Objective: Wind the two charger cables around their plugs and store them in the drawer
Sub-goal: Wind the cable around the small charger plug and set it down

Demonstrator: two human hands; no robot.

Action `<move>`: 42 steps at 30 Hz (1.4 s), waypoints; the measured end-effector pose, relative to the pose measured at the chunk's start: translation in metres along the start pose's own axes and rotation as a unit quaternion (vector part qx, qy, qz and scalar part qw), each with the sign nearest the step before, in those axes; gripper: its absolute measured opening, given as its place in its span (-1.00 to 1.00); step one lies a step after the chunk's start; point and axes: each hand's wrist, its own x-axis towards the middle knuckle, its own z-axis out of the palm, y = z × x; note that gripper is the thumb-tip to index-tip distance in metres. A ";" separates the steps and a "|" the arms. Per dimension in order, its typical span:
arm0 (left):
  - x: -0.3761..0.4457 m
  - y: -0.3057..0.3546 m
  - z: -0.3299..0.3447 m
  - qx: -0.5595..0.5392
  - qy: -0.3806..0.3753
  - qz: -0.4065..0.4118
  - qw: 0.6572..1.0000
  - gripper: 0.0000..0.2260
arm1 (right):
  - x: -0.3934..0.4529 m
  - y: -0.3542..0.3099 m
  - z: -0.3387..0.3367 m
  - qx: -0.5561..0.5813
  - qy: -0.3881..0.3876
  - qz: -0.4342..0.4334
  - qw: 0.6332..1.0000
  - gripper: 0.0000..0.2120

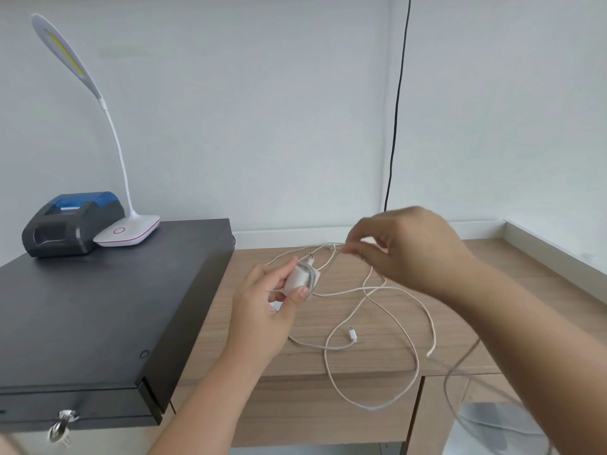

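Observation:
My left hand (267, 298) grips a white charger plug (300, 277) above the wooden desk, with a few turns of white cable around the plug. My right hand (407, 249) pinches that cable (331, 254) just right of the plug, held up off the desk. The loose rest of the white cable (387, 326) trails in loops over the desk and hangs over its front edge. A small white connector end (352, 334) lies on the desk among the loops. A second plug is partly hidden under my left hand. The desk drawer front (315, 412) sits below the desk edge, closed.
A black cash drawer box (98, 310) with a key (60, 425) in its front stands at the left. On it are a dark receipt printer (70, 224) and a white desk lamp (128, 229). A black wire (395, 103) runs down the wall.

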 end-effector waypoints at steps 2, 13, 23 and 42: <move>-0.001 0.004 -0.004 0.001 -0.048 0.000 0.999 -0.62 | 0.012 0.007 -0.005 -0.002 0.034 -0.002 0.999 -0.80; -0.011 0.025 -0.017 0.053 -0.136 0.055 0.988 -0.65 | 0.030 0.019 0.015 0.123 0.018 0.071 0.990 -0.82; -0.013 0.018 -0.023 -0.054 -0.129 -0.030 0.990 -0.68 | 0.032 0.027 0.025 0.197 -0.011 0.094 0.976 -0.87; -0.018 0.028 -0.009 -0.317 -0.048 -0.090 0.943 -0.51 | -0.031 -0.013 0.106 0.464 -0.088 0.171 0.865 -0.62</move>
